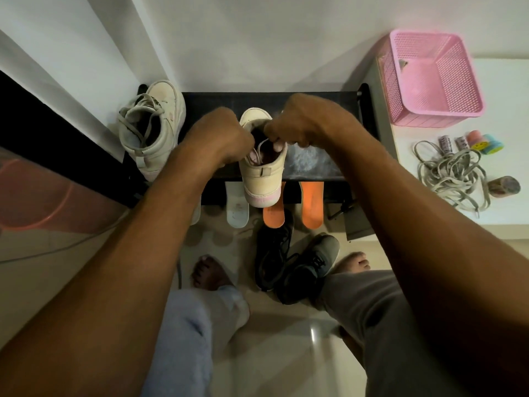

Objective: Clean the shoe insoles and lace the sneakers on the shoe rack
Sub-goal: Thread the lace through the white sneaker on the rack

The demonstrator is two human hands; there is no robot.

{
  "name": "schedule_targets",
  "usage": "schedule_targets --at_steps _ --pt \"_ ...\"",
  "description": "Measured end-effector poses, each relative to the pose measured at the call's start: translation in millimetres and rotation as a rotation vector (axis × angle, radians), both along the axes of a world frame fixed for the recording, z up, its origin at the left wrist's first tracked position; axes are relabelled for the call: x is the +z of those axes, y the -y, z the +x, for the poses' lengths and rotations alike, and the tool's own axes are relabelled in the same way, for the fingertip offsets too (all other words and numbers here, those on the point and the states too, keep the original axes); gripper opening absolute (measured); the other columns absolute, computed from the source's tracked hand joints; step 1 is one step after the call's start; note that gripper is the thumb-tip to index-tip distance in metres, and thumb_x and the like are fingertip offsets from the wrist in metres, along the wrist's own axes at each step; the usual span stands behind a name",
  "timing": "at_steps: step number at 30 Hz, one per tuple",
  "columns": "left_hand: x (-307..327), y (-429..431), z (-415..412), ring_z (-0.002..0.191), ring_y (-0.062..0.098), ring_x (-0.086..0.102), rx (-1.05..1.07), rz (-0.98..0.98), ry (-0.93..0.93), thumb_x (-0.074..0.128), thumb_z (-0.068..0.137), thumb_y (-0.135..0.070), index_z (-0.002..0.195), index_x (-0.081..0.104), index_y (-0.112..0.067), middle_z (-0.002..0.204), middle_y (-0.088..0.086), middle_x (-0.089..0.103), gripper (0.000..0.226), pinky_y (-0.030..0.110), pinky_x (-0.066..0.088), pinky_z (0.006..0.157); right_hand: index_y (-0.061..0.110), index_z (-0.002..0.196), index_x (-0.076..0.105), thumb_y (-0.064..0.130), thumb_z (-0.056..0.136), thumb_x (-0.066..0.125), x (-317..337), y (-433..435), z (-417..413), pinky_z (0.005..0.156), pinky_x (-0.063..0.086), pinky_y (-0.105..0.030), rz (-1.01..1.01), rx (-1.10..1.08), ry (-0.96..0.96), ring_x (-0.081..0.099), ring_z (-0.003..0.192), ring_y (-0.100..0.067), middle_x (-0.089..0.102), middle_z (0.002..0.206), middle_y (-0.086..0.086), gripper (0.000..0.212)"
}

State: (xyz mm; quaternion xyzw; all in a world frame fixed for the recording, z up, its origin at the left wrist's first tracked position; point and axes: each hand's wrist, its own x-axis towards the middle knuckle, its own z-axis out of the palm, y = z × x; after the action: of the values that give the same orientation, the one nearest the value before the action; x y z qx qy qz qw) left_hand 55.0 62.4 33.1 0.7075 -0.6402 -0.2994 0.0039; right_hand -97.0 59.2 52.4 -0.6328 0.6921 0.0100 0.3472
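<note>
A cream sneaker [262,174] with a pink sole stands on the black shoe rack [315,106], heel toward me. My left hand [221,136] and my right hand [300,124] are closed over its opening, each pinching the pale lace [262,146] that loops between them. A second cream sneaker [153,124], laced, leans at the rack's left end. Two orange insoles [311,204] and a white insole [237,206] stick out from the shelf below.
A pair of dark sneakers [289,262] lies on the floor between my bare feet. On the white surface to the right sit a pink mesh basket [432,78], a tangle of grey laces [452,173] and several small tape rolls [483,141].
</note>
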Motion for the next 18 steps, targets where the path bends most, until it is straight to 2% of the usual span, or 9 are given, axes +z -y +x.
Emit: schedule_targets --at_steps 3,5,8,11,14,18 --pt "5.2 6.3 16.2 0.066 0.027 0.055 0.091 -0.13 0.016 0.065 0.086 -0.029 0.081 0.06 -0.005 0.072 0.007 0.056 0.025 0.027 0.034 0.051 0.01 0.086 0.069 0.035 0.087 0.066 -6.9 9.3 -13.7 0.061 0.045 -0.027 -0.189 -0.159 -0.025 0.056 0.068 -0.015 0.061 0.076 0.0 0.025" --pt "0.7 8.5 24.9 0.068 0.029 0.06 0.157 -0.174 0.019 0.063 0.083 -0.029 0.08 0.06 -0.006 0.077 0.01 0.062 0.023 0.027 0.042 0.056 0.012 0.077 0.061 0.032 0.085 0.069 -13.0 11.3 -18.1 0.06 0.046 -0.029 -0.281 -0.203 -0.082 0.056 0.067 -0.017 0.058 0.074 -0.001 0.024" --pt "-6.9 5.5 23.9 0.066 0.028 0.07 0.232 -0.106 -0.096 0.069 0.085 -0.049 0.089 0.068 -0.01 0.076 0.012 0.072 0.039 0.037 0.061 0.072 0.013 0.075 0.058 0.033 0.083 0.078 -23.3 10.7 -18.4 0.066 0.056 -0.033 -0.252 -0.163 -0.097 0.066 0.07 -0.021 0.067 0.079 -0.005 0.029" --pt "-13.9 2.4 16.3 0.062 0.023 0.071 0.258 -0.024 -0.191 0.069 0.09 -0.05 0.091 0.07 -0.013 0.07 0.01 0.071 0.036 0.034 0.06 0.071 0.009 0.083 0.068 0.032 0.082 0.083 -32.6 10.6 -15.5 0.069 0.062 -0.033 -0.186 -0.149 -0.03 0.073 0.066 -0.018 0.073 0.081 -0.005 0.026" --pt "-14.8 2.6 13.6 0.073 0.026 0.076 0.252 -0.051 -0.226 0.072 0.089 -0.045 0.087 0.072 -0.015 0.072 0.01 0.073 0.031 0.038 0.062 0.076 0.009 0.084 0.068 0.033 0.081 0.084 -37.4 12.3 -12.9 0.069 0.062 -0.031 -0.194 -0.156 -0.015 0.072 0.064 -0.015 0.072 0.077 -0.004 0.029" --pt "-19.5 -0.2 11.1 0.08 0.028 0.076 0.202 -0.039 -0.221 0.076 0.086 -0.045 0.082 0.068 -0.016 0.08 0.012 0.075 0.031 0.044 0.063 0.081 0.007 0.09 0.068 0.036 0.074 0.089 -45.2 12.0 -10.5 0.074 0.063 -0.037 -0.207 -0.158 0.005 0.072 0.072 -0.019 0.069 0.078 -0.005 0.039"
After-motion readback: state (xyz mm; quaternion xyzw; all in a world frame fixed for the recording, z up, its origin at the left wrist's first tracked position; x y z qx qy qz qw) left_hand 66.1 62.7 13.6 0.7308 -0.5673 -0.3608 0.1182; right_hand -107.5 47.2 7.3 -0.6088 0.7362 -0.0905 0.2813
